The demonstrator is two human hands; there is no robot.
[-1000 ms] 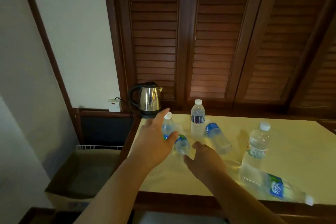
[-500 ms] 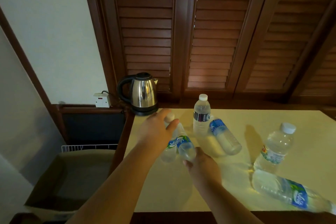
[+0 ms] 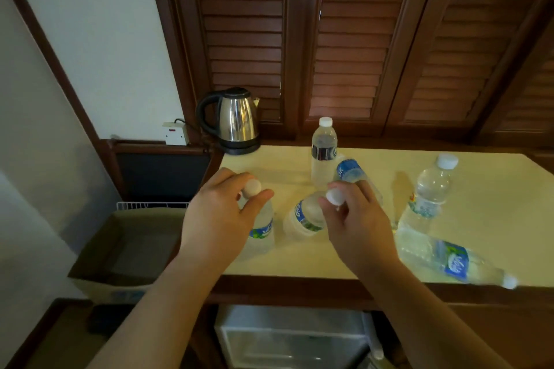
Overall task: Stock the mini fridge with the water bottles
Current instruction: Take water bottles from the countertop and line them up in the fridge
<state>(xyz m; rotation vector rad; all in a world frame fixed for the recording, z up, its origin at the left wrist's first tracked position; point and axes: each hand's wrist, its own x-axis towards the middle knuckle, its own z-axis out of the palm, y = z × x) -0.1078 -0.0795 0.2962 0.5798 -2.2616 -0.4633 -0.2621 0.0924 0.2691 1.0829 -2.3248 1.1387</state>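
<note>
My left hand (image 3: pixel 220 216) grips a small water bottle (image 3: pixel 261 234) by its white cap and neck, held over the cream tabletop (image 3: pixel 494 198). My right hand (image 3: pixel 356 219) pinches the cap of a second small bottle (image 3: pixel 302 222), which hangs tilted beside the first. Several more bottles remain on the table: one upright at the back (image 3: pixel 323 153), one lying behind my right hand (image 3: pixel 350 172), one upright at the right (image 3: pixel 428 195), and a larger one lying near the front edge (image 3: pixel 449 257). The mini fridge (image 3: pixel 293 338) shows below the table, its top and door edge visible.
A steel electric kettle (image 3: pixel 236 120) stands at the table's back left corner, plugged into a wall socket (image 3: pixel 175 135). A cardboard box (image 3: pixel 126 249) and a wire rack sit on the floor at the left. Wooden louvred shutters (image 3: pixel 344 39) back the table.
Both hands closed on the two bottles at the left and lifted them by their caps toward me. The view tilted down, so the fridge below the table now shows.
</note>
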